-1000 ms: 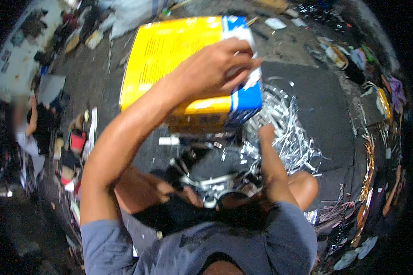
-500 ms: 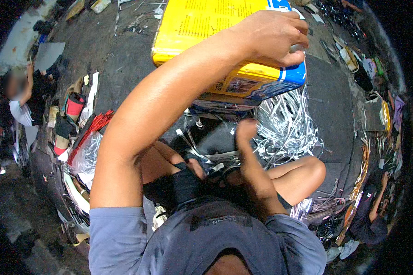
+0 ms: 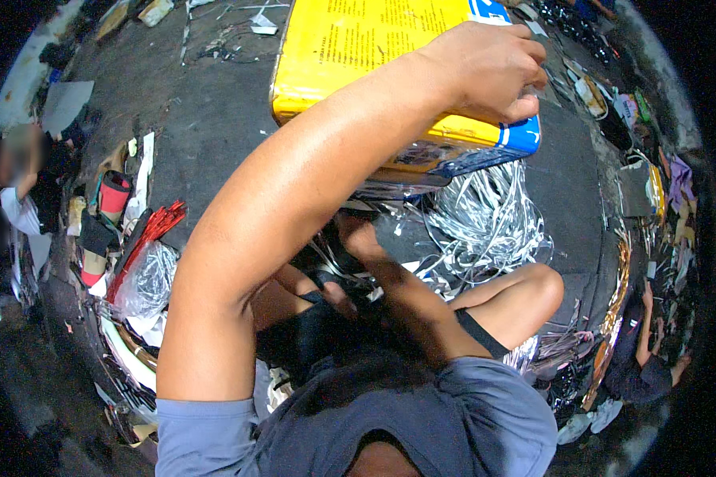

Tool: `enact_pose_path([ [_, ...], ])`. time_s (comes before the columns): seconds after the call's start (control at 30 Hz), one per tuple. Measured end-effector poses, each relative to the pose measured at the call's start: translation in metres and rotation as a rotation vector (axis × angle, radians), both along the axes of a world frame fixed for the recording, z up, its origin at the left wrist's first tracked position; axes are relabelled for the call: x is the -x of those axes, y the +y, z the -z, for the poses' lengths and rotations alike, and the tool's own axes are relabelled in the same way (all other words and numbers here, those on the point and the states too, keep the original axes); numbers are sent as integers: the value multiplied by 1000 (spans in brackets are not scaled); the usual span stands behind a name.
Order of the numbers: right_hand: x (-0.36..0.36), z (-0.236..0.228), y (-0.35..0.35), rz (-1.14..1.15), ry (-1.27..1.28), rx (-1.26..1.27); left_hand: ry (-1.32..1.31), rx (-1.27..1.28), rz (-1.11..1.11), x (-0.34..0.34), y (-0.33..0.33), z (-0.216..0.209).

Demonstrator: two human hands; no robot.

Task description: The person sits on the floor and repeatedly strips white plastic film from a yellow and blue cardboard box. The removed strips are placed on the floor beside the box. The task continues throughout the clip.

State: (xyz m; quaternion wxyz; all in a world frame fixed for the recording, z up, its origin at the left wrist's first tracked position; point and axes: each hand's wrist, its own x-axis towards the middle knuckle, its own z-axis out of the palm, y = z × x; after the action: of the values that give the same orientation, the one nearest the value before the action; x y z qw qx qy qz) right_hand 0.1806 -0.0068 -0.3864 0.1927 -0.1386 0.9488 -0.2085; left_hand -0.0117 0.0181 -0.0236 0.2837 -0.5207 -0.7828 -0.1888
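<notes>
risks. at the dial centre, the right hand [image 3: 358, 237] is near the tin's lower edge, in shadow; whether its fingers are wide or narrow cannot be told. if the tin drops or tips, those fingers could be pinched beneath it. at twelve o'clock, the yellow-and-blue tin [image 3: 366, 60] is held from one end only, so it could swing or slip. between one and two o'clock, the fingers of the left hand [image 3: 497, 71] are curled in on the tin's right end; the exact hold is hidden. a smooth surface could weaken that hold. at three o'clock, the silver strips [image 3: 493, 226] lie just beside the tin and could snag or be crushed.

materials. at nine o'clock: red strips [image 3: 157, 226], thin, shiny, bundled. just below: a clear plastic wrapping [image 3: 147, 278], crinkled, around silvery strands. twelve o'clock: the tin is glossy, apparently sheet metal, box-shaped with rounded corners. three o'clock: the silver strips are flat, reflective, looped. nearer four: copper-coloured strips [image 3: 612, 318], long and narrow.
</notes>
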Motion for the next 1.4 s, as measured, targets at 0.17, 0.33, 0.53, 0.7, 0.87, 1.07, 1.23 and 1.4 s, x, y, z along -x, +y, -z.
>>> enact_pose_path([
  [0.17, -28, -137, 47, -512, -548, 2, 18, 32, 65, -3, -5, -6],
  [0.33, -41, -281, 96, -253, -250, 16, -197, -58, 290, -70, -18, -13],
  [0.53, -53, -430, 179, -280, 299, 199, -1242, -80, 410, -183, -47, -6],
  [0.7, -23, -473, 219, -303, 354, 258, -1569, -243, 90, -204, -99, -7],
  [0.87, 17, -482, 256, -39, 163, 352, -1407, -315, -201, -188, -188, -6],
  [1.07, 93, -449, 228, 50, 117, 647, -1170, -292, -456, -92, -297, -56],
  [1.23, 142, -417, 173, 214, 568, 435, -159, -94, -727, -36, -213, -60],
  [1.4, 142, -407, 168, 201, 648, 291, -536, -350, -152, -20, -61, -22],
])
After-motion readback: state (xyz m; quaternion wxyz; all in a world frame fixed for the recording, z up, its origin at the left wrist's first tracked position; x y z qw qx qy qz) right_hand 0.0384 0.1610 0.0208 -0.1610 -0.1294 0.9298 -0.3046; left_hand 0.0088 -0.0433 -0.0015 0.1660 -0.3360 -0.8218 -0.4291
